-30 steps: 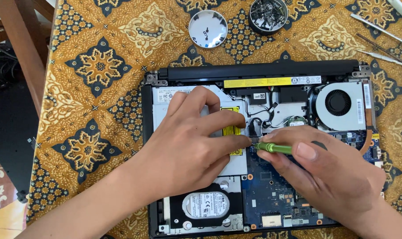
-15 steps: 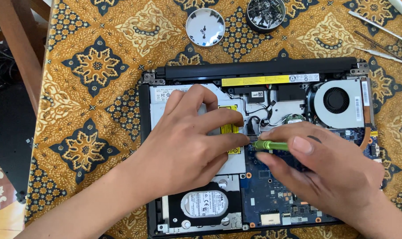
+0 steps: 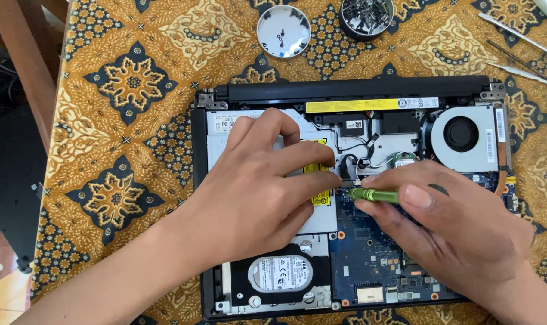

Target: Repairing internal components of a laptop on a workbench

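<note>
An opened laptop [image 3: 358,90] lies bottom-up on the patterned cloth, showing its blue circuit board [image 3: 370,259], cooling fan [image 3: 463,135], round-labelled hard drive [image 3: 281,274] and silver optical drive [image 3: 225,123]. My left hand [image 3: 255,186] rests flat on the optical drive, fingertips near the board's edge at the middle. My right hand [image 3: 454,229] grips a green-handled screwdriver [image 3: 374,194], its tip pointing left toward my left fingertips. The tip itself is hidden between the fingers.
A round metal lid [image 3: 284,30] and a round tin of screws [image 3: 365,17] sit beyond the laptop. Slim metal tools [image 3: 520,48] lie at the top right. The table's left edge [image 3: 57,120] drops to a dark floor.
Both hands hold nearly the same pose; the view has shifted slightly and the screwdriver stays at the same spot.
</note>
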